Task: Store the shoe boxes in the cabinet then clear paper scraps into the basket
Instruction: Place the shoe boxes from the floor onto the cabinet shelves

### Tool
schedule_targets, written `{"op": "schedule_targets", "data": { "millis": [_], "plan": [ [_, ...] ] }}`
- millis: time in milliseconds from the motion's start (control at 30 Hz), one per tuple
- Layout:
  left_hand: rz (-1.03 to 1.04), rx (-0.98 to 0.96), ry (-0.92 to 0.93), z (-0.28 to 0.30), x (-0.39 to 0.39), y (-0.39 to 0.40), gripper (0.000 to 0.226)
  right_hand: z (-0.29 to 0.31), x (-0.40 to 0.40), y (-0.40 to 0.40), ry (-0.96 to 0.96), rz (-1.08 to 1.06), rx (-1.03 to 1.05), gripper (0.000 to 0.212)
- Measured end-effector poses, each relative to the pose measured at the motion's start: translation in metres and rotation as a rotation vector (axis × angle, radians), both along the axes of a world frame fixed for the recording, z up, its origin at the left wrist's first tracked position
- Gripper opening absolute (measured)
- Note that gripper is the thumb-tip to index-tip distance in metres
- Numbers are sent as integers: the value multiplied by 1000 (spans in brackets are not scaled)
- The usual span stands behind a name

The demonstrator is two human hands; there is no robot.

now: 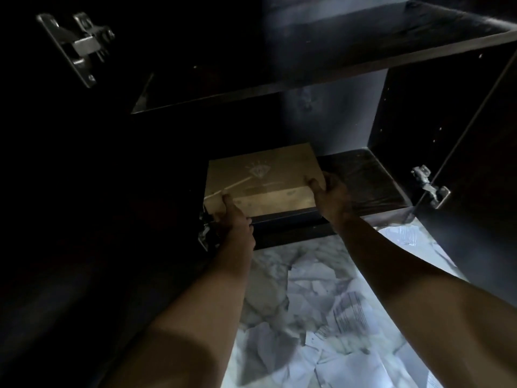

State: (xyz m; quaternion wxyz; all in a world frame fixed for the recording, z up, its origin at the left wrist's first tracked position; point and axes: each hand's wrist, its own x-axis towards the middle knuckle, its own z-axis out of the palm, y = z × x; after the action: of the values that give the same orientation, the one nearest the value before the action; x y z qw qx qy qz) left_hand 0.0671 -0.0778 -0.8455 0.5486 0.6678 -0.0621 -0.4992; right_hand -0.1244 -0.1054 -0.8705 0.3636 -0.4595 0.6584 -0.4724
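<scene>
While gripping shoe box (pixel 263 180), left hand (pixel 232 217), right hand (pixel 331 194)

Matt cardboard shoe box (pixel 260 180); dark, seemingly wood-grain cabinet (pixel 363 175).

Two bare forearms were seen, reaching in from the bottom edge, and no sleeve was worn on either as far up as could be made out. No watch, band or ring could be made out in the dim light. The left hand (pixel 233 217) was seen gloveless, thumb uppermost. The right hand (pixel 331 196) was likewise uncovered, its knuckles faintly caught by the light. Both arms were shown long and slender, broadening toward the camera.
</scene>
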Motion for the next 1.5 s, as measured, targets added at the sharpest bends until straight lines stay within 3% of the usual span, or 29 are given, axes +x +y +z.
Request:
{"op": "schedule_targets", "data": {
  "millis": [133, 400, 500, 633, 700, 767, 900, 1067, 1200, 1500],
  "plan": [
    [30, -7, -24, 11, 6, -11, 70, 1, 12, -14, 2, 42, 13, 48],
    [13, 8, 165, 13, -4, 11, 86, 15, 8, -4, 29, -8, 57, 57],
    [-154, 15, 135, 4, -16, 28, 79, 31, -15, 15, 23, -95, 126, 60],
    [-395, 63, 107, -10, -49, 53, 51, 44, -53, 69, 104, -120, 59, 63],
    [-540, 70, 99, -12, -74, 69, 44, 28, -85, 99, 154, -96, 57, 51],
    [-700, 99, 73, -8, -101, 88, 40, 29, -109, 143, 160, -89, 132, 32],
    [-1000, 116, -9, 5, -158, 145, 25, 64, -124, 251, 166, -211, 253, 18],
    [-1379, 17, -71, 11, -228, 249, 25, 66, -158, 403, 207, -473, 259, 27],
    [-1636, -14, -102, 9, -266, 333, 21, 58, -170, 527, 220, -716, 293, 20],
    [-2022, -116, -263, -35, -326, 472, 9, -10, -168, 749, 153, -1310, 460, 15]
  ]
}}
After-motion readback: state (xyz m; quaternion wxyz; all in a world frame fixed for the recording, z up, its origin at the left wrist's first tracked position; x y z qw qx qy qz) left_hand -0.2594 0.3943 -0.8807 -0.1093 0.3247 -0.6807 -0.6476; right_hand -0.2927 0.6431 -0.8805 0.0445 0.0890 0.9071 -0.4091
